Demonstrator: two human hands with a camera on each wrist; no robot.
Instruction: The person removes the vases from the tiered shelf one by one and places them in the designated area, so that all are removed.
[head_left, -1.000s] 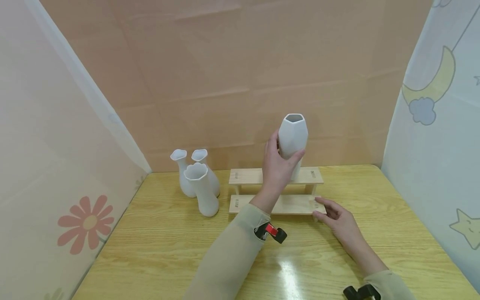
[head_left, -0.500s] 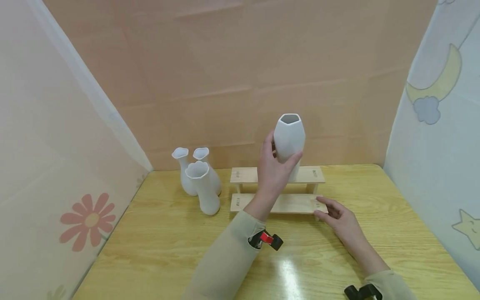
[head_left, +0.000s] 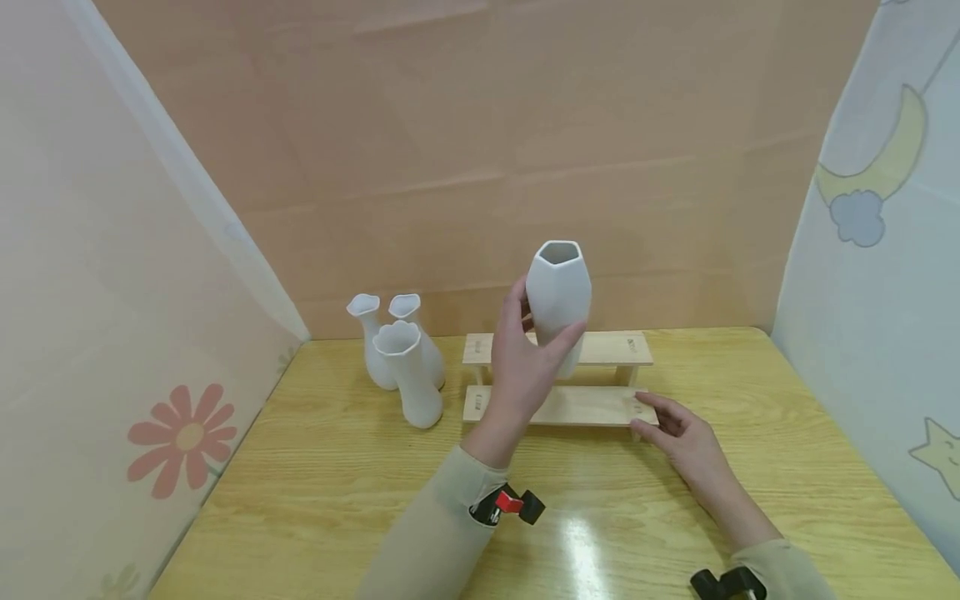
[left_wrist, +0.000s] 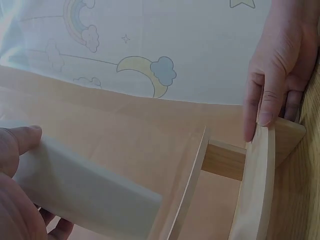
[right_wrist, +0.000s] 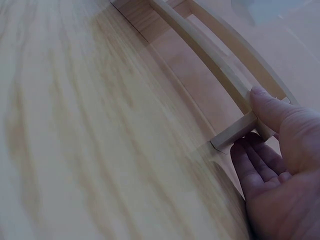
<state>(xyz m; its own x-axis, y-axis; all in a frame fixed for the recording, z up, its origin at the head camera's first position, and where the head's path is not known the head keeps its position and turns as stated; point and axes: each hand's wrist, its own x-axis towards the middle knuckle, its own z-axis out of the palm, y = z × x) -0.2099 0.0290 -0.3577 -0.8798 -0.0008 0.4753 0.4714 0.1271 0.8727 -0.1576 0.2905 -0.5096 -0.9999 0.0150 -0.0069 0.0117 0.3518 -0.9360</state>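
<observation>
My left hand (head_left: pixel 517 354) grips a white faceted vase (head_left: pixel 558 287) with a five-sided mouth, thumb on one side and fingers round the other. The vase is upright in front of the back wall, its base near the upper board of a two-tier wooden stand (head_left: pixel 592 407). In the left wrist view the base of the vase (left_wrist: pixel 95 185) looks slightly apart from the upper board. With my right hand (head_left: pixel 686 442) I hold the right end of the lower board. The right wrist view shows the thumb on top of the board and fingers beneath the stand (right_wrist: pixel 200 50).
Left of the stand, three white vases stand close together: a scalloped one (head_left: pixel 408 375) in front and two narrow-necked ones behind, one at left (head_left: pixel 372 350) and one at right (head_left: pixel 429 354). The wooden table (head_left: pixel 337 517) meets cloth-covered walls on three sides.
My left hand has moved left and slightly down with the faceted vase, which was nearer the stand's right end. My right hand stays on the lower board.
</observation>
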